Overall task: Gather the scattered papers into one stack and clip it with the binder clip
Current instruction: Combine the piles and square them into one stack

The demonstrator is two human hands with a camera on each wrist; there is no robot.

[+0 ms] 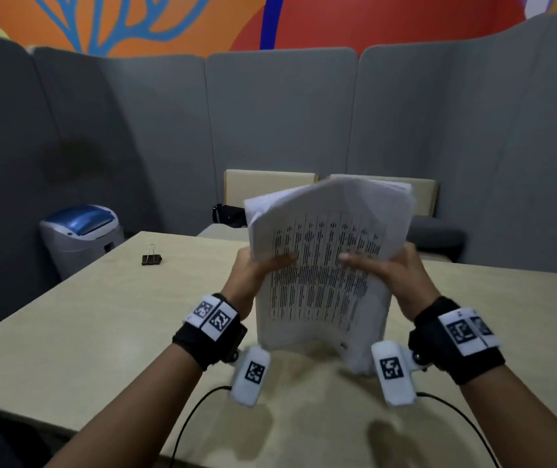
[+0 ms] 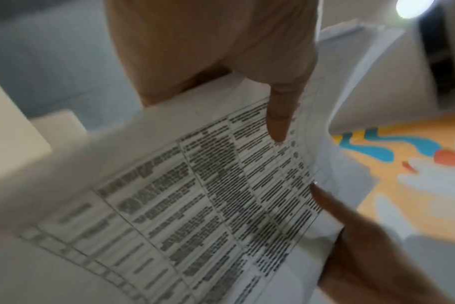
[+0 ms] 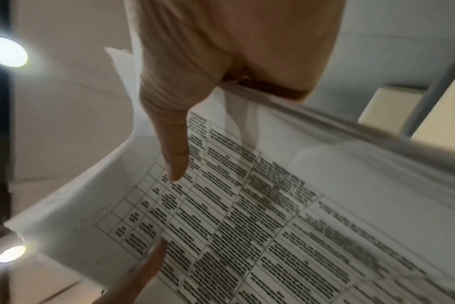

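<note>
While stood on edge on bench (image 1: 101,319), papers (image 1: 324,265) gripped by left hand (image 1: 256,268) and right hand (image 1: 392,268), likely to square edges; binder clip (image 1: 151,259) well apart, unused.

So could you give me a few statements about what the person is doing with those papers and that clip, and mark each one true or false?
1. Both hands hold the paper stack upright on the table. True: left hand and right hand grip its sides.
2. The binder clip is already on the stack. False: it lies on the table, apart, to the left.
3. The top sheet shows a printed table. True.
4. The right hand is empty. False: its thumb presses on the front sheet.
5. The clip is red. False: it is black with wire handles.
</note>
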